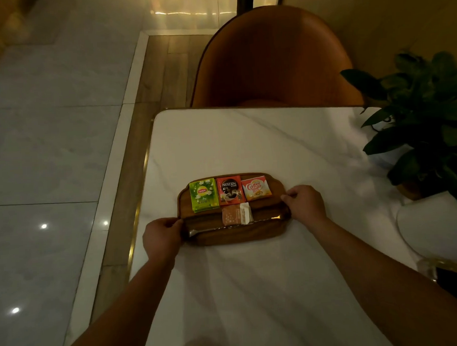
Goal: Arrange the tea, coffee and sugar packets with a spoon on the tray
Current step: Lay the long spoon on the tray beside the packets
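Spoon (233, 225) is lying crosswise on the tray (234, 238), its long axis running from left hand (163, 237) to right hand (304, 203), each pinching an end.

"Lipton" on green tea packet (204, 195), "NESCAFE" on red coffee packet (231, 190), "Coffee mate" on orange-and-white creamer packet (256, 188), sugar packet (236, 213) print unreadable

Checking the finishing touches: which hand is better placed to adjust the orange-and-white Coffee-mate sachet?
Right. The right hand holds the plastic-wrapped spoon just beside the orange-and-white Coffee-mate sachet; the left hand sits across the brown wooden tray.
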{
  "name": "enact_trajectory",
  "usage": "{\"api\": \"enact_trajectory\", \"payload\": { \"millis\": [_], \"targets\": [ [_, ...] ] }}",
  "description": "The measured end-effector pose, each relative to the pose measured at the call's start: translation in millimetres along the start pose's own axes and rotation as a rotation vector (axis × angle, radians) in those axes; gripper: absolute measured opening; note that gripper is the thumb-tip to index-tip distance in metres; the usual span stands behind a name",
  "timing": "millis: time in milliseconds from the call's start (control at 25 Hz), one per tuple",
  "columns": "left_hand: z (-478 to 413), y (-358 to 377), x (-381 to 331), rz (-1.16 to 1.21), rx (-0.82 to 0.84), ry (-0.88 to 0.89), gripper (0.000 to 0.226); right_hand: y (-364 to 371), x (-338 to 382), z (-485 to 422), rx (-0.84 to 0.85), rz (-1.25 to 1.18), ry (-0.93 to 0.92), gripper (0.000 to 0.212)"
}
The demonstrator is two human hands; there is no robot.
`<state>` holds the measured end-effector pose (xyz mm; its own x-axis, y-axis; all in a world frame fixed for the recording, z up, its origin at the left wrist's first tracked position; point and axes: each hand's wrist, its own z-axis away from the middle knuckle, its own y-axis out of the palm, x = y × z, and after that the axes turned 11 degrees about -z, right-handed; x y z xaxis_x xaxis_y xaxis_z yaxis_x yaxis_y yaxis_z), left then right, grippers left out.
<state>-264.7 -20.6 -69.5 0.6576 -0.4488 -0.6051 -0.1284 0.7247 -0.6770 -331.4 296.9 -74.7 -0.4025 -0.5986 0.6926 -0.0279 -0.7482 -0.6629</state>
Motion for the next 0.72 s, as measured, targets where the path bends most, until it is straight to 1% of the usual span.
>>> {"api": "enact_trajectory", "payload": {
  "millis": [120,320,560,720],
  "targets": [
    [-5.3,0.0,1.0,-0.021,0.009,0.008,0.017,-0.3,-2.1,-3.9,-0.004,-0.005,0.042,0.021],
    [-8.4,-1.5,2.8,-0.044,0.019,0.050,0.017,-0.1,-8.8,3.3,-0.012,-0.066,0.057,0.020],
    [-6.9,2.6,-9.4,-0.066,0.076,0.115,0.016,-17.2,-33.5,33.7,-0.087,-0.196,0.131,0.021],
    [-1.3,18.3,-32.3,-0.139,0.129,0.206,0.014,-32.9,-62.8,64.6,-0.179,-0.245,0.188,0.019]
  ]
}}
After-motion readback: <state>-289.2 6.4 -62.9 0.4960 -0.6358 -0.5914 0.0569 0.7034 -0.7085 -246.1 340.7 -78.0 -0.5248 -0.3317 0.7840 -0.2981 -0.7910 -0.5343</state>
